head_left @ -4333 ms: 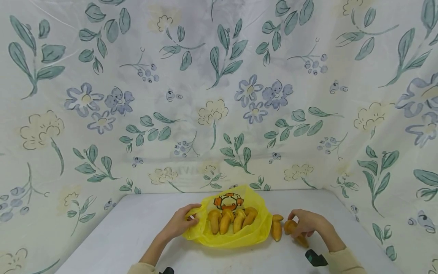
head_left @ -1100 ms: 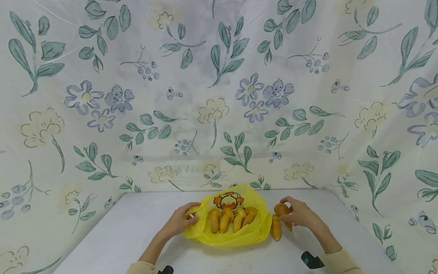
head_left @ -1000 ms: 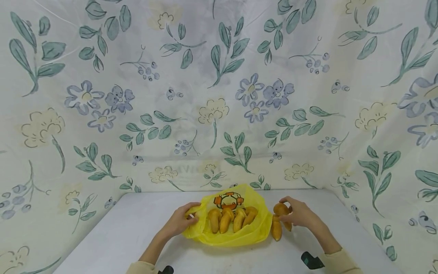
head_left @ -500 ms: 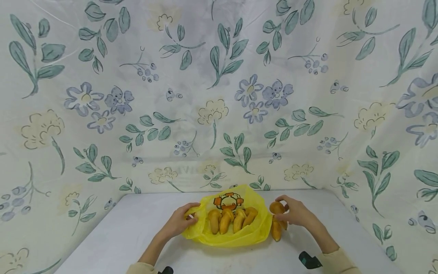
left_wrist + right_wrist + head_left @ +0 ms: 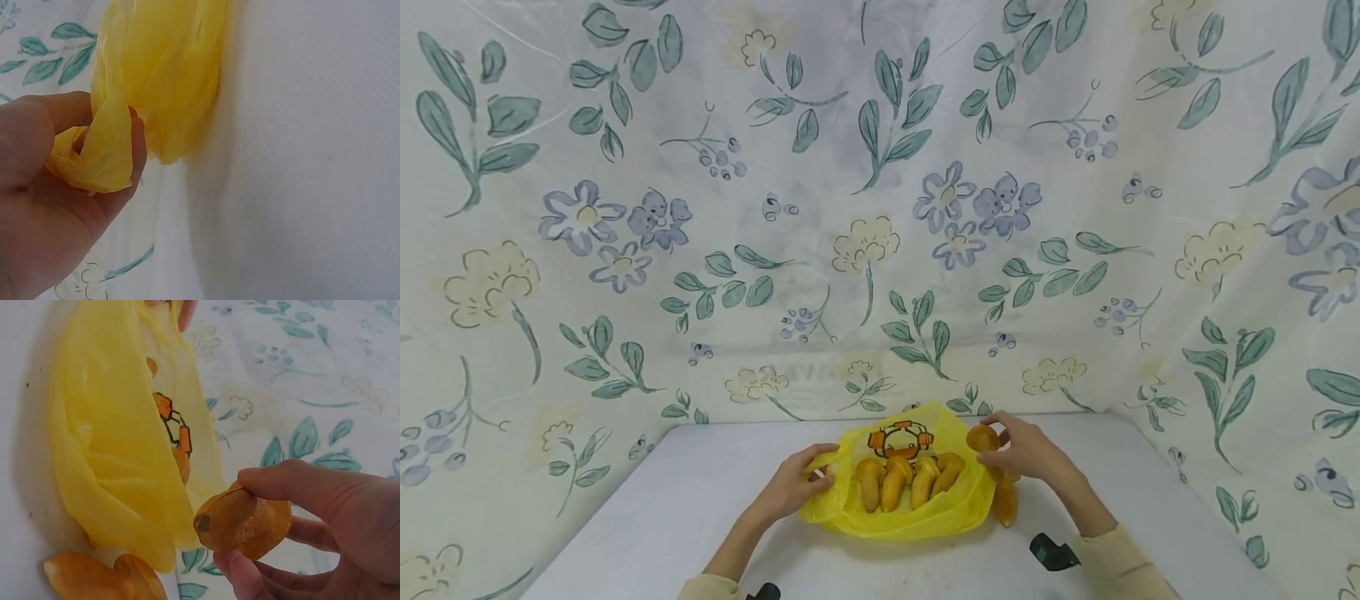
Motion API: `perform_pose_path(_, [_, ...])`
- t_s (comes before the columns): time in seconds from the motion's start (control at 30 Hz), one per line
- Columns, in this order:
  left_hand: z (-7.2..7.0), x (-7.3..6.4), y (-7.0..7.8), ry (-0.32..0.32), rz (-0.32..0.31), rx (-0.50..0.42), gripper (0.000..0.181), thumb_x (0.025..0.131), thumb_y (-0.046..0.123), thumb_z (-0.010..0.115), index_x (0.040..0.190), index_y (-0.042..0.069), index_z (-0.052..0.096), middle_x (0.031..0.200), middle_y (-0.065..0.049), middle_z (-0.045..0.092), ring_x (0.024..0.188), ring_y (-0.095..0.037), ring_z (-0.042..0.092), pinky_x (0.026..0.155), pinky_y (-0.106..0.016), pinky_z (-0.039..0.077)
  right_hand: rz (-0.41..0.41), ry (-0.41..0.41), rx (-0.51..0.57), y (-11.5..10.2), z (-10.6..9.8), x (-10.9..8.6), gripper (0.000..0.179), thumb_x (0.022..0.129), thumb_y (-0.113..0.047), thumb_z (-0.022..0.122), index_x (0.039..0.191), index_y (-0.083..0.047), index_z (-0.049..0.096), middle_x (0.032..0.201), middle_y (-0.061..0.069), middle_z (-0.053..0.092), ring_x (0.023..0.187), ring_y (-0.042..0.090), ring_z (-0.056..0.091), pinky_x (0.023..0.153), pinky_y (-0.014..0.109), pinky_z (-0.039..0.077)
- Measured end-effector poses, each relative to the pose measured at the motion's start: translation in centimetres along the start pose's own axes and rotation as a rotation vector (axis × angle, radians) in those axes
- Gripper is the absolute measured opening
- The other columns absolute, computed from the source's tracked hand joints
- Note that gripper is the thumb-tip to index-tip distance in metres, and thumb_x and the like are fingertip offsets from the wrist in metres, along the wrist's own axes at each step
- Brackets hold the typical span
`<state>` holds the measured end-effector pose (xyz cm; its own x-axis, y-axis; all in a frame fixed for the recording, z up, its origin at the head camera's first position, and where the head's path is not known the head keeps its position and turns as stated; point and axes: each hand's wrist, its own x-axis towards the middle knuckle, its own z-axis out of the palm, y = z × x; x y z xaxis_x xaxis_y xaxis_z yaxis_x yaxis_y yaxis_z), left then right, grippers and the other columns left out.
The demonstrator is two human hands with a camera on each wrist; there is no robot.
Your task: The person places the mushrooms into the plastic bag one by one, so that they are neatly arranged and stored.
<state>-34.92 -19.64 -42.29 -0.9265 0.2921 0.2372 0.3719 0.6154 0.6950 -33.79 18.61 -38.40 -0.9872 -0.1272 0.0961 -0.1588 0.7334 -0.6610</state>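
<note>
A yellow plastic bag (image 5: 917,527) with a cartoon print stands open at the middle of the table. Several brown mushrooms (image 5: 897,483) lie side by side in it. At its left side my left hand (image 5: 793,485) pinches the bag's edge, the film bunched between thumb and fingers (image 5: 139,140). Over the bag's right rim my right hand (image 5: 1033,450) holds another mushroom (image 5: 240,522) between thumb and fingertips, its stem end facing the wrist camera. One loose mushroom (image 5: 1006,505) lies on the table against the bag's right side, partly hidden below the right hand in the head view.
The white table (image 5: 700,500) runs back to a hanging cloth (image 5: 820,208) with a leaf and flower print. Black wrist devices (image 5: 1054,552) sit by both sleeves.
My right hand has picked up the mushroom from the table's right side and carried it up and left, past the loose mushroom to the bag's rim. The left hand keeps its place.
</note>
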Motion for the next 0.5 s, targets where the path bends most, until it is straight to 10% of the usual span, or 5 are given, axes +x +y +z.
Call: perform_pose_path(0.5, [0.1, 0.0, 0.1, -0.002, -0.013, -0.005, 0.046, 0.087, 0.003, 0.068, 0.132, 0.007, 0.059, 0.131, -0.018, 0.060, 0.089, -0.018, 0.057, 0.075, -0.023, 0.051, -0.011, -0.012, 0.047, -1.6, 1.1, 0.7, 0.054, 0.082, -0.025, 0.078, 0.131, -0.016, 0.056, 0.108, 0.011, 0.063, 0.078, 0.020, 0.060, 0.070, 0.033, 0.058])
